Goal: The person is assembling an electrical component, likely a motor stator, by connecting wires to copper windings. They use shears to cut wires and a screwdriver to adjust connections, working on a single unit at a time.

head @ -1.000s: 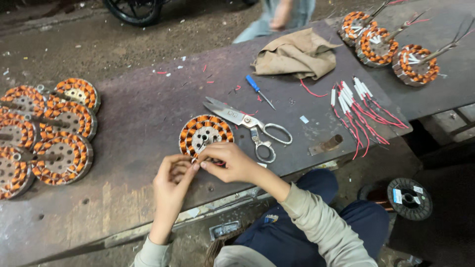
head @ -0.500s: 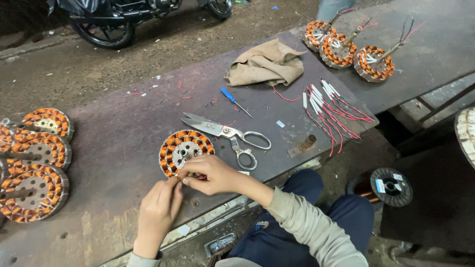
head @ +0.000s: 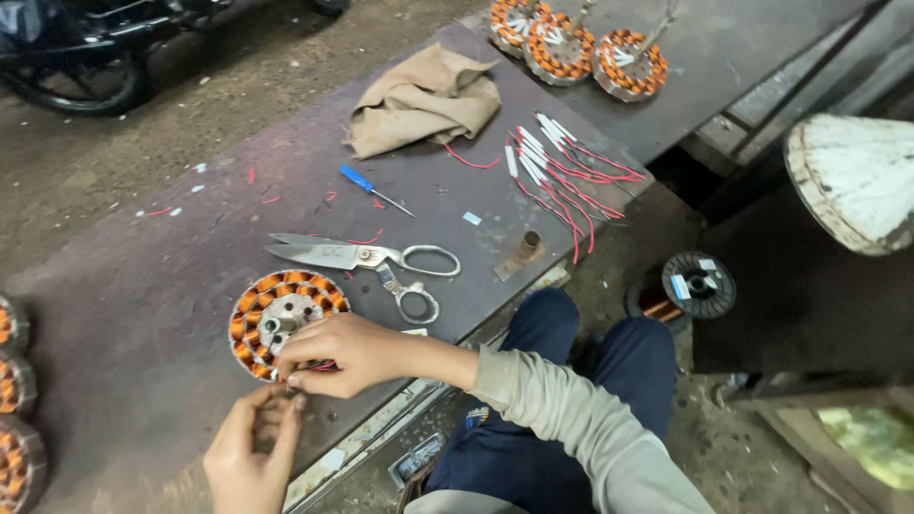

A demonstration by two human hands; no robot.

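A round stator with copper windings (head: pixel 276 314) lies flat on the dark metal workbench (head: pixel 143 286) near its front edge. My right hand (head: pixel 347 354) rests over the stator's near rim, its fingertips pinched on thin red wire leads. My left hand (head: pixel 252 447) is just below, fingers meeting the right hand's at the same leads. Both sleeves are grey.
Large scissors (head: pixel 367 262) lie right of the stator, a blue screwdriver (head: pixel 373 188) behind them. A tan cloth (head: pixel 424 100), a bundle of red leads (head: pixel 562 171), more wound stators (head: pixel 571 48) and others at the left edge (head: pixel 11 400). A wire spool (head: pixel 698 284) sits on the floor.
The view has swung left and down, so everything shifted right in frame. Both hands stay at the stator's near rim working the leads; the left hand dropped slightly lower.
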